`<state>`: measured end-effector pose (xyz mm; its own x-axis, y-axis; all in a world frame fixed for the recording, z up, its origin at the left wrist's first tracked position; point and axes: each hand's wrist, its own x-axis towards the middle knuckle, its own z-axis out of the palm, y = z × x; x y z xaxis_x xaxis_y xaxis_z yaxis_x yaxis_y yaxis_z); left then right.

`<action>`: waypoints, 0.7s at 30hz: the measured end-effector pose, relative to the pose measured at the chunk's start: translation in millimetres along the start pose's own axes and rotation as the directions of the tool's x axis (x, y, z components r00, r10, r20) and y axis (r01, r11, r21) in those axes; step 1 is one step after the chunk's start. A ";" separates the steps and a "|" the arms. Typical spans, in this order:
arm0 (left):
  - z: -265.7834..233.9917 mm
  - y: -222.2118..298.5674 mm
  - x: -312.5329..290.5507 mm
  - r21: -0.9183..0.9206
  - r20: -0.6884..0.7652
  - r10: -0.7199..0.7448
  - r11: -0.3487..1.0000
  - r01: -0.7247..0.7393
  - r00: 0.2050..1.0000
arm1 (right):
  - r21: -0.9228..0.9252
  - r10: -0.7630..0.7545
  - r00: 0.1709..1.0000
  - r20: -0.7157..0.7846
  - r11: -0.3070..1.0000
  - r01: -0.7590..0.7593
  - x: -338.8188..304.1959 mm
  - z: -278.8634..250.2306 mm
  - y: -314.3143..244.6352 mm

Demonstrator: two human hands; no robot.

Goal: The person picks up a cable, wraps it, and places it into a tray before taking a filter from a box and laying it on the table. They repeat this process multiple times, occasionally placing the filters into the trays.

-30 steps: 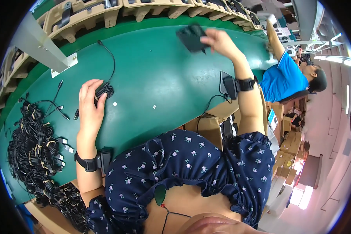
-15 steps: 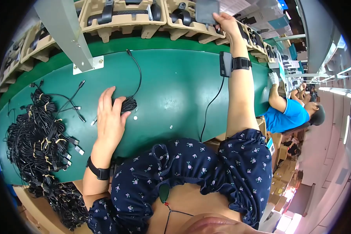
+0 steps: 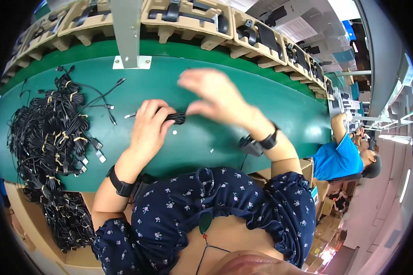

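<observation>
On the green table, my left hand (image 3: 151,121) is closed around a coiled black cable (image 3: 176,118). The coil sticks out past the fingers on the right, and a light-coloured plug end (image 3: 130,115) shows on the left. Over the table to the right of the coil, my right hand (image 3: 220,96) is blurred by motion. Its thumb and fingers are apart, and nothing shows between them. A small dark device (image 3: 250,145) hangs by the right wrist strap. To the left lies a large heap of tied black cables (image 3: 55,133), spilling over the table's near edge.
Beige moulded trays (image 3: 188,28) holding black parts line the green strip along the far side. A dark flat panel (image 3: 267,36) lies in one tray. A metal post (image 3: 126,34) stands on the far edge. At the right sits a person in blue (image 3: 337,160).
My right hand has let go of the dark flat panel at the trays and come back toward the cable. My left fingers have curled around the coil. The view has shifted.
</observation>
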<state>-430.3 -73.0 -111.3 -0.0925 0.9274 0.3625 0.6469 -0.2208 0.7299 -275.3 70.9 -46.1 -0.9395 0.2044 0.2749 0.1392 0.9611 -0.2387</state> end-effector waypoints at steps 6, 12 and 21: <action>-7.5 9.5 5.3 -0.108 -0.186 -0.006 0.994 -0.015 0.983 | 0.165 0.195 0.965 0.177 0.960 -0.225 3.2 25.7 -48.2; -20.2 6.4 0.7 -0.204 -0.514 -0.061 0.978 -0.053 0.855 | 0.807 0.590 0.807 0.033 0.461 -0.370 9.4 1.8 -39.8; 12.1 22.2 -12.2 -0.507 0.005 0.046 0.861 -0.037 0.999 | 0.968 0.449 0.867 0.218 -0.210 -0.135 22.1 -6.2 -79.3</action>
<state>-405.7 -85.6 -106.5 -0.0589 0.9178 0.3926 0.1772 -0.3774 0.9089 -305.2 0.4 -15.3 -0.8200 0.5678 -0.0719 -0.2055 -0.4095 -0.8889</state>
